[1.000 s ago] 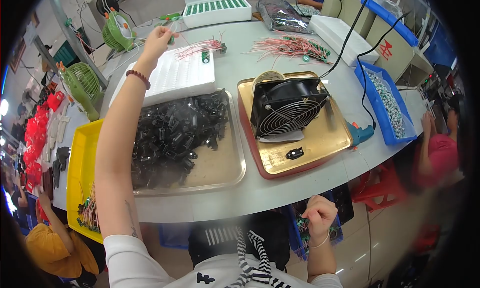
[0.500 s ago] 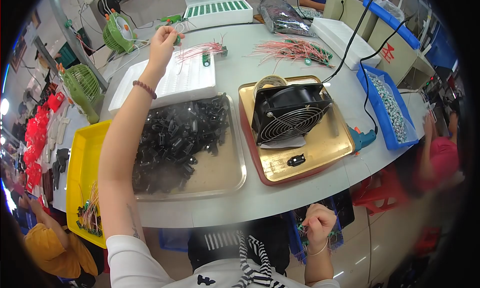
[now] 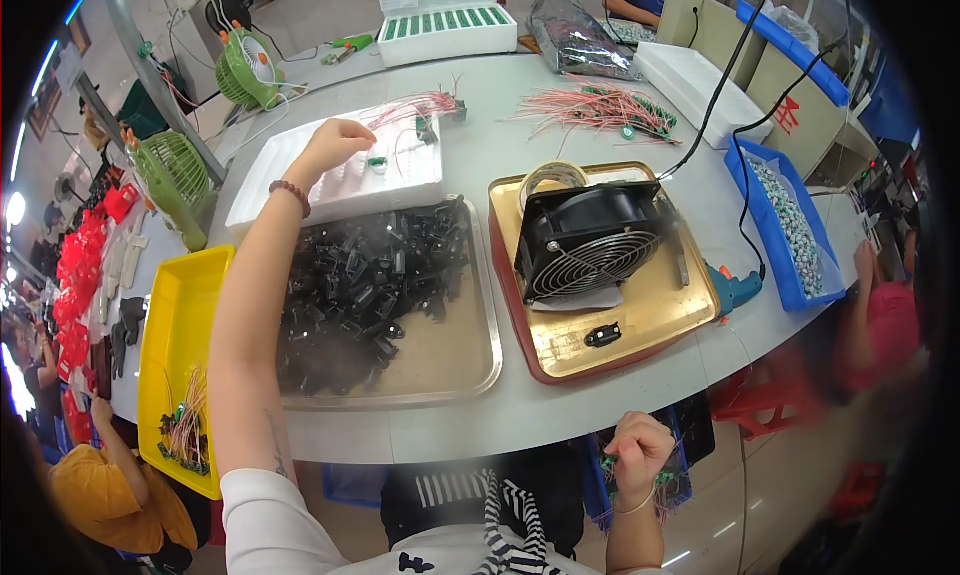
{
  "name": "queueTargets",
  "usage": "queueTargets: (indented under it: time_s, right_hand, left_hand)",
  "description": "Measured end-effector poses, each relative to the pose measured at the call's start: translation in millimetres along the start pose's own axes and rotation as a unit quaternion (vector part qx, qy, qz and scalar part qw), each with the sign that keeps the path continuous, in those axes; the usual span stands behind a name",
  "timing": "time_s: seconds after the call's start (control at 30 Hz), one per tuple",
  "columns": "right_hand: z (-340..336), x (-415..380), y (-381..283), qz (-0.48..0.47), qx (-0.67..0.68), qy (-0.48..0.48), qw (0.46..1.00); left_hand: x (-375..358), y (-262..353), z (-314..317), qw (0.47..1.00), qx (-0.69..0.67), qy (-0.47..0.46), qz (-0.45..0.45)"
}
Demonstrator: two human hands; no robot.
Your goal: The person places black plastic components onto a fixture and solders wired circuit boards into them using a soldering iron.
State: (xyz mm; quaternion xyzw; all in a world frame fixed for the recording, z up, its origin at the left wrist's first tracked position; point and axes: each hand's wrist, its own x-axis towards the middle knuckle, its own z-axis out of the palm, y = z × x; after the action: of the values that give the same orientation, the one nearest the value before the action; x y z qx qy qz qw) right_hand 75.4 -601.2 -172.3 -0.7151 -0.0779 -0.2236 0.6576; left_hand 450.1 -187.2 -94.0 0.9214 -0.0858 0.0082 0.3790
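My left hand reaches over the white foam tray, its fingers bent and pressed together. Just below the fingertips is a small green circuit board, a narrow gap showing between them. Pink-red wires and another green board lie at the tray's far right end. My right hand hangs in front of the table edge with curled fingers, over a blue bin with green boards and wires. What its fingers hold, if anything, I cannot tell.
A metal tray of black plastic housings stands in front. To its right, a black fan and one housing sit on a gold tray. A yellow bin is left; a wired-board pile lies behind.
My left hand has come down and toward me, from above the tray's far edge to over its middle. The small green board at its fingertips is now lower. My right hand stays nearly still.
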Motion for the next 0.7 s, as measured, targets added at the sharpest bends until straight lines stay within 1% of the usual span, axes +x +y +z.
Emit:
queueTargets:
  time_s: [0.03,0.13,0.23,0.33,0.37,0.47,0.57,0.67,0.7]
  right_hand:
    - [-1,0,2,0.002,-0.002,0.011,1.0]
    - [0,3,3,-0.001,-0.008,0.022,1.0]
    - [4,7,-2,-0.014,-0.022,0.019,0.999]
    - [5,13,-4,-0.045,-0.041,0.018,0.998]
    - [6,16,-5,-0.051,-0.045,0.022,0.997]
    - [4,26,-1,-0.063,-0.045,0.038,0.996]
    - [3,31,9,-0.053,-0.022,0.06,0.997]
    - [4,31,14,-0.04,-0.025,0.075,0.996]
    - [4,31,14,-0.037,-0.032,0.078,0.996]
  left_hand:
    - [4,-8,-2,0.998,0.021,0.051,-0.013]
    - [24,-33,-7,0.987,0.035,0.149,-0.044]
    - [40,-42,-4,0.982,0.125,0.131,-0.061]
    - [47,-40,5,0.984,0.134,0.108,-0.043]
    - [50,-38,7,0.986,0.132,0.09,-0.055]
    - [44,-12,17,0.956,0.246,0.129,-0.099]
    - [59,-28,16,0.96,0.24,0.14,-0.038]
    - [89,-70,8,0.99,0.035,0.136,0.01]
    - [89,-66,8,0.989,-0.003,0.147,0.005]
